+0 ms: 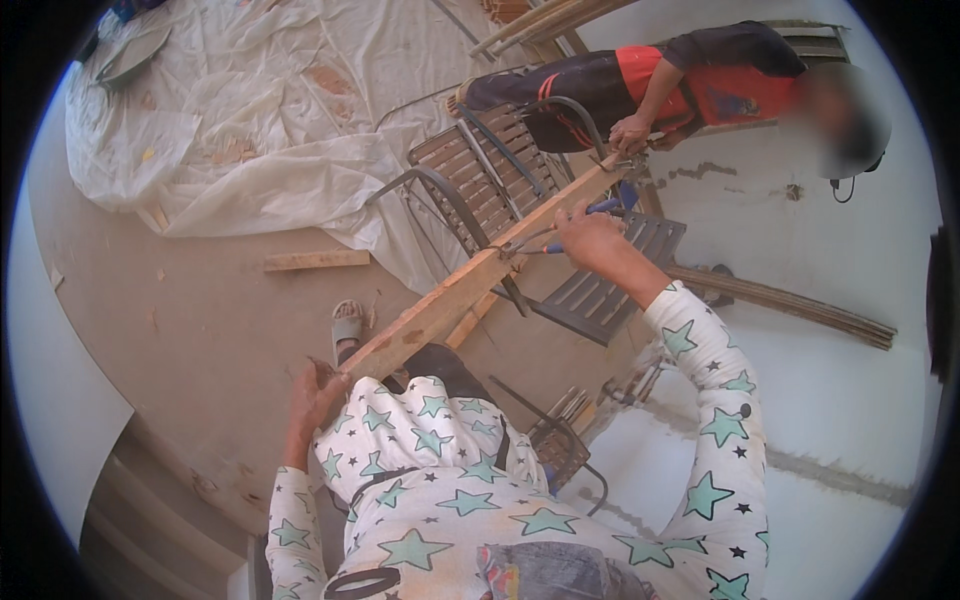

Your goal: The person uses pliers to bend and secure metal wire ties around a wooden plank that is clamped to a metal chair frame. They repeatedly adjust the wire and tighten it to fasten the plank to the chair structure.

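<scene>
A long wooden plank (425, 312) runs slantwise from my body toward the far right, lying across a metal armchair (475, 170) with brown slats. My left hand (318, 400) is closed around the plank's near end. In my right hand (590, 240) are pliers (535, 238) with blue handles, their jaws against the plank near its middle. What the jaws bite on is too small to make out. At the far end, a co-worker's hands (632, 132) are on or just beside the plank, working at something I cannot make out.
Dark slats of a chair (615, 270) lie right of the plank. Crumpled white sheeting (240, 115) covers the floor at far left, with a wood offcut (318, 260) nearer. Long boards (800, 305) lie at right. Another chair (560, 450) stands beside me. A sandalled foot (346, 325) is near the plank.
</scene>
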Available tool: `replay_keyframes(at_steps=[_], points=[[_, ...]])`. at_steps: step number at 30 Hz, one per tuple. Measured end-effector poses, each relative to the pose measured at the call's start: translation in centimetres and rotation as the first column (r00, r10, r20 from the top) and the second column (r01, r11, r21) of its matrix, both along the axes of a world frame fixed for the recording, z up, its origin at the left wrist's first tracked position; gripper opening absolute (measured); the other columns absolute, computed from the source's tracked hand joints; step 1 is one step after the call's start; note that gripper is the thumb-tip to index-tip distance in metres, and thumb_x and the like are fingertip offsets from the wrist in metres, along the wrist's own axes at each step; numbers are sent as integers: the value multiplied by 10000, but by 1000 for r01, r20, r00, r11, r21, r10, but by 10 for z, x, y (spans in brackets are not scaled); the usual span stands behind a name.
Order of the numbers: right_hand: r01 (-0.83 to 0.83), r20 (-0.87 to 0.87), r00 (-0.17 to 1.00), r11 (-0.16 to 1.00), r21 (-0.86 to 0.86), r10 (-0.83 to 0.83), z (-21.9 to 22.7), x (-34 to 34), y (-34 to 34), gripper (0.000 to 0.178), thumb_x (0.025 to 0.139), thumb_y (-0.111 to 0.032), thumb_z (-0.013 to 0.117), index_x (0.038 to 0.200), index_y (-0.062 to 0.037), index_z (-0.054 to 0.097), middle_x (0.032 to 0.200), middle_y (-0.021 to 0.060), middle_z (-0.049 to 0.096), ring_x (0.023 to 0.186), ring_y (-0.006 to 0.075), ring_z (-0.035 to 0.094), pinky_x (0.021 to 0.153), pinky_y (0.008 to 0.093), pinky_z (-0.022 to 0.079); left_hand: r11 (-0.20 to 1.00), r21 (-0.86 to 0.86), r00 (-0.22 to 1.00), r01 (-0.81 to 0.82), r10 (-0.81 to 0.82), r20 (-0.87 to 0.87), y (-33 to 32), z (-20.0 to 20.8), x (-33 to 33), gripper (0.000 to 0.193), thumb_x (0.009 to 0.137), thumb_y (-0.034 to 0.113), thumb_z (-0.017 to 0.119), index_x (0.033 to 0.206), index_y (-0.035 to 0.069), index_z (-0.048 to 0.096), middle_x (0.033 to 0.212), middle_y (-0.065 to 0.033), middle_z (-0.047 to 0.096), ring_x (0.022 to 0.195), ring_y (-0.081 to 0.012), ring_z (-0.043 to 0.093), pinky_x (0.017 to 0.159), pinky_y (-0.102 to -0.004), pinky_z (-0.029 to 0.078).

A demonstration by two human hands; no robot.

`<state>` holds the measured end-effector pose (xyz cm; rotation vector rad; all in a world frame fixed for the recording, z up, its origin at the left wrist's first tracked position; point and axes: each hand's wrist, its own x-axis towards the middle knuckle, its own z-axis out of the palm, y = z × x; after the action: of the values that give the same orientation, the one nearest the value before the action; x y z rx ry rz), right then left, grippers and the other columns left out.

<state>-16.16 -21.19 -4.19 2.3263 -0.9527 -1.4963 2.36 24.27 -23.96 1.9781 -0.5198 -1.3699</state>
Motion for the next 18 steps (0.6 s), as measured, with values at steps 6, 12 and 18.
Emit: replay_keyframes(at_steps=[6, 12, 18], points=[[78, -66, 995, 996, 42, -75, -8, 12, -5, 618, 953, -224, 653, 1495, -26, 432, 1563, 296, 367, 1259, 578, 536, 926, 732, 492, 1000, 7, 1000, -10, 10, 13, 5, -9, -2, 609, 810, 465, 769, 1079, -69, 650, 1018, -252, 694, 942, -357, 666, 841, -446, 507], [-17, -60, 998, 989, 148, 26, -35, -16, -31, 436, 890, -123, 652, 1304, 5, 597, 1286, 244, 606, 1144, 453, 638, 919, 550, 540, 1000, 18, 999, 9, -10, 38, 0, -1, 0, 598, 809, 452, 774, 1077, -68, 651, 1023, -256, 694, 943, -360, 666, 843, -445, 508], [-187, -78, 974, 950, 250, 212, -23, 2, -25, 338, 862, -126, 656, 1179, -25, 719, 1207, 178, 705, 1117, 347, 686, 920, 437, 563, 997, -59, 995, -51, 55, 84, 9, -21, -6, 511, 789, 406, 795, 1009, -28, 639, 908, -169, 693, 818, -280, 640, 767, -411, 512]])
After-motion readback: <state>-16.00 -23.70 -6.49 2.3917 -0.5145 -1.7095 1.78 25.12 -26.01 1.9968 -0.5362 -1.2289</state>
